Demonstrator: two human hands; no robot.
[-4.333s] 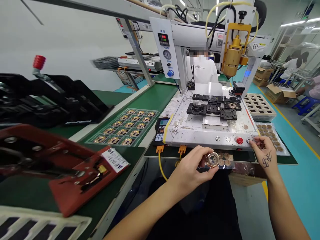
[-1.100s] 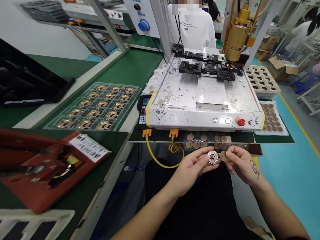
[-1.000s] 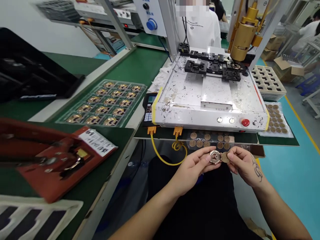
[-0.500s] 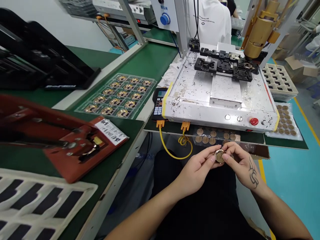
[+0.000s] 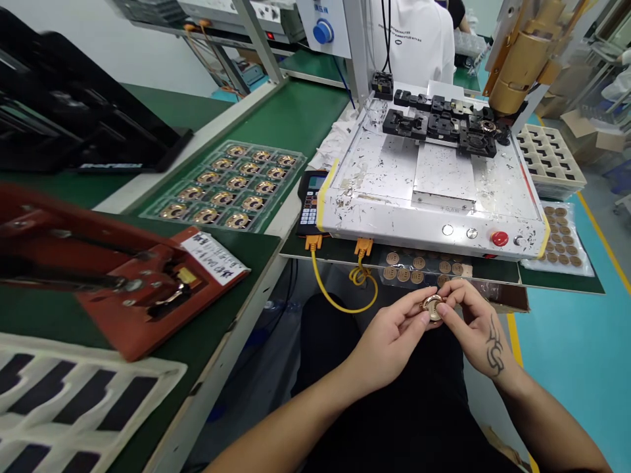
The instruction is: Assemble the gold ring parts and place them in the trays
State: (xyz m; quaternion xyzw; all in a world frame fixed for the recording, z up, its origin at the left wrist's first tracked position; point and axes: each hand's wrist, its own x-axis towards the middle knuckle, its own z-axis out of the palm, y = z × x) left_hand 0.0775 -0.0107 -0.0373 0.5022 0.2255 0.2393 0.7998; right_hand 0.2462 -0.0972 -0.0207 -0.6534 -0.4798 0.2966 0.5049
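Above my lap, my left hand (image 5: 401, 332) and my right hand (image 5: 470, 325) pinch a small round watch case (image 5: 432, 307) between them. The case has a shiny rose-gold rim and a pale tan round face turned up toward me. My left thumb and fingers grip its left side, while my right thumb presses near its right edge. Fingers hide part of the rim and its underside. Just beyond my hands, a clear sheet of round brown stickers (image 5: 403, 274) lies under the front of the white machine (image 5: 374, 213).
At left stand a red hand press (image 5: 133, 295) and a white moulded tray (image 5: 142, 368). A clear tray of gold watch parts (image 5: 224, 197) lies on the green bench. A keypad controller (image 5: 311, 203) and yellow cable (image 5: 323, 292) are nearer. Someone in a white shirt (image 5: 419, 39) is beyond the machine.
The watch case has tilted slightly between my fingers, and its face now looks paler. Both hands keep their hold on it. The view has shifted a little.
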